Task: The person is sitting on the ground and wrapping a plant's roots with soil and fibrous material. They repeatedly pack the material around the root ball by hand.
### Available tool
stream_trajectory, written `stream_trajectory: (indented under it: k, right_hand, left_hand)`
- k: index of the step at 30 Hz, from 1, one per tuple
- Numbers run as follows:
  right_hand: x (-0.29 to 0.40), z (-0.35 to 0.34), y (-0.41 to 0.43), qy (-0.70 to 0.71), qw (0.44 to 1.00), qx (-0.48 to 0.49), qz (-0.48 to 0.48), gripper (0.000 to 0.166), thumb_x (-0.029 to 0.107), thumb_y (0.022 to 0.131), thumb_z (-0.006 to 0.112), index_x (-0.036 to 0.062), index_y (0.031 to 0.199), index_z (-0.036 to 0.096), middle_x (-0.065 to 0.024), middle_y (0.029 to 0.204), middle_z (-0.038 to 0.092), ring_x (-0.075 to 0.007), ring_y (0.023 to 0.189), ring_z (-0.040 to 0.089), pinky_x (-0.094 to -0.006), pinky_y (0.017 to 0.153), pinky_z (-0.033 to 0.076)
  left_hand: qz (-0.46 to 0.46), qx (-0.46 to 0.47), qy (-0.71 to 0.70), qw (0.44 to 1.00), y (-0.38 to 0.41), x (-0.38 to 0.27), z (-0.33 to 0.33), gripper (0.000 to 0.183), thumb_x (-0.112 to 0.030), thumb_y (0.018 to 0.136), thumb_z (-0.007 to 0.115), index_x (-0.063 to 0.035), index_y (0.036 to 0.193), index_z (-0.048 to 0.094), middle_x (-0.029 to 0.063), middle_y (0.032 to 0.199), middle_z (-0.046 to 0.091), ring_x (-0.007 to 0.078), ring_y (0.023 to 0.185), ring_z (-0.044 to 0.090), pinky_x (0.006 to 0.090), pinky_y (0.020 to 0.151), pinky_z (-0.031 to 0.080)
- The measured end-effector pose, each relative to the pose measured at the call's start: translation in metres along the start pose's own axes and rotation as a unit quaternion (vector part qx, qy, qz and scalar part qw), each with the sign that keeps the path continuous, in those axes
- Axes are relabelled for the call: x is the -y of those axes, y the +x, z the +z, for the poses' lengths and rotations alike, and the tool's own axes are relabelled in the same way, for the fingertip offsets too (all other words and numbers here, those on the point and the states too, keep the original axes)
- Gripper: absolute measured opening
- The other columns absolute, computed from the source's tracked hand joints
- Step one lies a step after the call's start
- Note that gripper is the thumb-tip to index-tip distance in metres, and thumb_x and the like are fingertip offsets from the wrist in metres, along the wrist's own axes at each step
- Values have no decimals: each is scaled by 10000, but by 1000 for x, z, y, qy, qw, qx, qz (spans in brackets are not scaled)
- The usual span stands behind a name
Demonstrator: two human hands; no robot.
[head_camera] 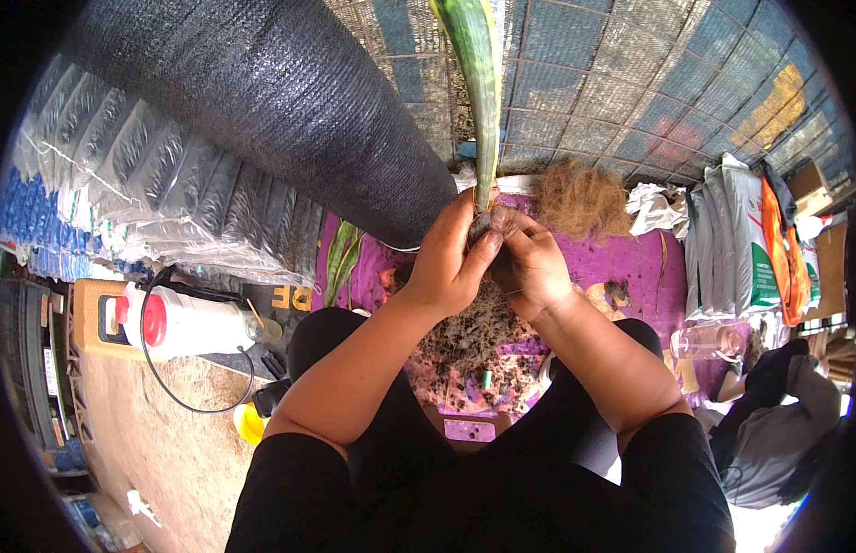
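A snake plant leaf [482, 104], green with yellow edges, stands upright between both hands, its base at my fingers. My left hand [447, 259] is closed around the base and the dark clump of soil below it. On the other side, my right hand [531, 259] pinches the same clump with thumb and fingers. Under the hands lie dark soil and roots [469, 339] on a purple sheet [652, 259]. Part of the root end is hidden by my fingers.
Brown coconut fibre [581, 200] lies beyond my right hand. At the left are a large black mesh roll [282, 104], wrapped stacks [158, 186] and a white sprayer [186, 321]. Other snake plant leaves [342, 259] lie near the roll. Filled bags [732, 238] and another person [780, 422] are at the right.
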State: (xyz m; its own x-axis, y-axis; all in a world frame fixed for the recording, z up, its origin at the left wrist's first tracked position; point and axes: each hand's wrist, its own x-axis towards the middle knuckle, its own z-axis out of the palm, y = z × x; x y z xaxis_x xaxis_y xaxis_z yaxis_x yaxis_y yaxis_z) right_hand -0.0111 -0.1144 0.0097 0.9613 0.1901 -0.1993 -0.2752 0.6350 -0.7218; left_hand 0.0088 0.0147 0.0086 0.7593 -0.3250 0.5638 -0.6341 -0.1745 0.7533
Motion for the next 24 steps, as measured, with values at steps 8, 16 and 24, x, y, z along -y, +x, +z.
stream_trajectory:
  k: [8, 16, 24]
  right_hand:
    - [19, 8, -3, -11, 997, 64, 52, 413, 301, 871, 481, 59, 1203, 438, -97, 1133, 495, -233, 991, 515, -413, 636, 513]
    - [19, 11, -6, -58, 990, 122, 33, 509, 272, 842, 491, 33, 1264, 339, -101, 1194, 443, -242, 1009, 514, -387, 592, 528]
    - [35, -2, 2, -170, 973, 139, 75, 516, 289, 842, 537, 26, 1238, 334, -118, 1097, 453, -232, 765, 590, -299, 466, 490]
  left_hand:
    - [-144, -78, -417, 894, 7, 1, -1, 421, -177, 882, 493, 3, 1252, 402, 103, 1199, 476, 176, 1108, 444, 324, 979, 301]
    - [-157, -67, -440, 881, 8, 2, -7, 141, -27, 774, 460, 11, 892, 527, 169, 1044, 585, 236, 1036, 521, 358, 948, 361]
    - [-215, -78, -491, 841, 11, -9, -24, 111, -55, 756, 470, -18, 855, 505, 173, 907, 612, 216, 921, 555, 346, 880, 394]
